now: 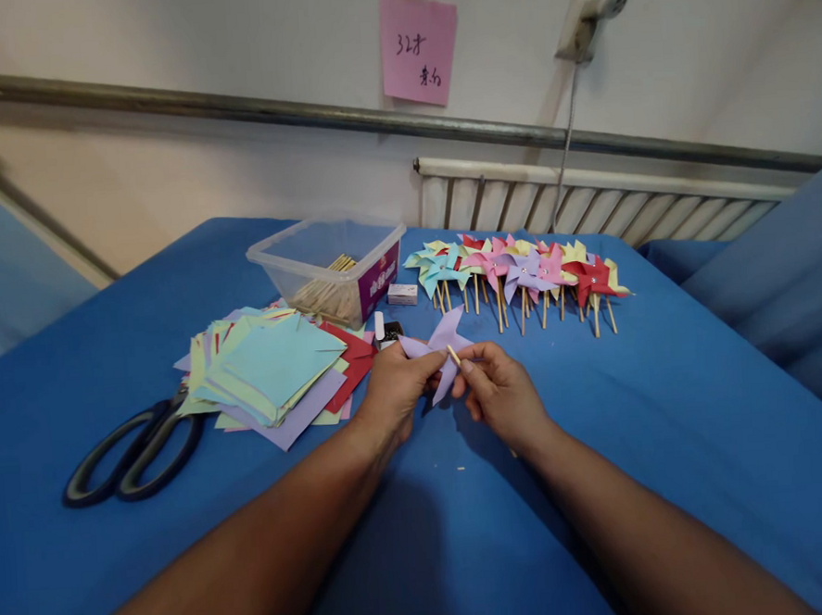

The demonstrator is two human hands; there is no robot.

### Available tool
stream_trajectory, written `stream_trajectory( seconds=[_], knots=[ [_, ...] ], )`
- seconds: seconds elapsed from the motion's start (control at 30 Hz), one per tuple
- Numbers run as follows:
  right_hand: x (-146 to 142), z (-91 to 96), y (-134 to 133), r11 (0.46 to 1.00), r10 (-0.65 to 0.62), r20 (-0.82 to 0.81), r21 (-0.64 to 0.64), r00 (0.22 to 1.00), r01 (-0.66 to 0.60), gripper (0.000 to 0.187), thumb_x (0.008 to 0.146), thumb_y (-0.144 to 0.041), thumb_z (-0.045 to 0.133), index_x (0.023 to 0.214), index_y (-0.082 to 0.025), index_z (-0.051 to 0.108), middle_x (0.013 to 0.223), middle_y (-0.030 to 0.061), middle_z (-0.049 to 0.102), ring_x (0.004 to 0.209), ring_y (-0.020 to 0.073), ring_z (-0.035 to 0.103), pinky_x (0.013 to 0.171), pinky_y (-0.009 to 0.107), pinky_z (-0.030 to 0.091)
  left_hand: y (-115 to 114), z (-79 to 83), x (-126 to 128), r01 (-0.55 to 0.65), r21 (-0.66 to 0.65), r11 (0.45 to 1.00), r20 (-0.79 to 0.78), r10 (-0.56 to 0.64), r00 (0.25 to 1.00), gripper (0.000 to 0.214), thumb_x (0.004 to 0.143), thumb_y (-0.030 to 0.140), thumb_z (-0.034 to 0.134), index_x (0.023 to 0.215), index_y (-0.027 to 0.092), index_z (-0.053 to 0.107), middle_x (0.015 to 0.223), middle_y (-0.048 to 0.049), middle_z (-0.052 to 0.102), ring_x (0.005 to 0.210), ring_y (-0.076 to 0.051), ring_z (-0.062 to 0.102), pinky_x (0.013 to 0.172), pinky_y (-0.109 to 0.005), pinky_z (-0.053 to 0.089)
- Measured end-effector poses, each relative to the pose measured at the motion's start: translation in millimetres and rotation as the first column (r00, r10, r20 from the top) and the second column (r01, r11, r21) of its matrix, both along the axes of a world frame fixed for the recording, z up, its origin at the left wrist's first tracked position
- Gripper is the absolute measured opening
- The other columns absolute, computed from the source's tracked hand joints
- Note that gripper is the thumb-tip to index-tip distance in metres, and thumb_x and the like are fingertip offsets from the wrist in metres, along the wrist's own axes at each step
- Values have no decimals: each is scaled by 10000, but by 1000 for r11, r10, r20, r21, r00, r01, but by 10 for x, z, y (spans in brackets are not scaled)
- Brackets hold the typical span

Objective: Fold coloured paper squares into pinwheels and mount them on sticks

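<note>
Over the middle of the blue table, my left hand [396, 383] grips a purple paper pinwheel [447, 328] by its folded blades. My right hand [500, 390] is closed on a thin wooden stick [454, 355], whose end shows against the pinwheel's centre. The stick's lower tip seems to come out below my right wrist. How the stick and paper are joined is hidden by my fingers. Just behind my left hand stands a small black container [390, 331] beside a white piece.
Cut paper squares [268, 363] lie piled at left, with large black-handled scissors [131, 454] partly beneath. A clear plastic box [289, 259] holds wooden sticks. A small white box [403, 295] sits beside it. Several finished pinwheels [520, 273] lie in rows before the radiator [585, 195].
</note>
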State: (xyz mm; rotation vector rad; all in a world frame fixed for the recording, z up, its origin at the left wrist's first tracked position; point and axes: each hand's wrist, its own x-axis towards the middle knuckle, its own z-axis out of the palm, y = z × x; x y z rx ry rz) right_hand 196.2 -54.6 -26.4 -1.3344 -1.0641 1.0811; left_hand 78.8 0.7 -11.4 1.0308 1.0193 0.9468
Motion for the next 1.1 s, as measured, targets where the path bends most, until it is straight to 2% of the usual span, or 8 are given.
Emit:
stream_trajectory(
  seconds=[0.17, 0.3, 0.5, 0.7, 1.1],
  knots=[
    [1, -24, 7, 1000, -18, 5, 4, 1000, 18, 248, 806, -394, 575, 922, -195, 484, 589, -71, 584, 330, 57, 441, 318, 164, 286, -1, 4, 0, -7, 15, 1000, -31, 7, 1000, 205, 600, 229, 723, 541, 158, 539, 433, 54, 464, 385, -58, 378, 407, -210, 268],
    [0, -21, 1, 999, -40, -3, 0, 999, 40, 267, 765, -399, 632, 868, -194, 496, 579, -72, 571, 331, 55, 441, 314, 162, 302, 5, -8, -2, -1, 23, 1000, -44, 2, 999, 185, 601, 238, 721, 567, 157, 558, 443, 57, 474, 393, -62, 384, 415, -209, 273],
    [12, -12, -16, 999, -38, 68, -11, 997, 39, 251, 804, -432, 578, 771, -189, 527, 585, -47, 574, 352, 66, 487, 309, 165, 344, 11, -22, -3, -27, 8, 1000, -57, 27, 998, 169, 600, 218, 720, 590, 162, 560, 465, 53, 508, 407, -66, 422, 429, -208, 310],
    [18, -22, -9, 999, -44, 37, -12, 998, 45, 281, 806, -414, 583, 982, -201, 536, 575, -64, 594, 339, 70, 476, 316, 165, 339, 12, -18, -6, -7, -5, 1000, -30, 7, 1000, 163, 612, 217, 719, 598, 162, 566, 485, 46, 518, 430, -77, 455, 433, -210, 332],
    [25, -26, -18, 998, -19, 66, 54, 998, 15, 254, 844, -407, 542, 947, -177, 573, 616, -54, 578, 364, 57, 445, 345, 176, 312, 12, -1, -8, -4, 15, 1000, -55, 5, 998, 182, 611, 219, 715, 573, 151, 551, 467, 50, 499, 404, -64, 419, 420, -206, 316]
  ],
)
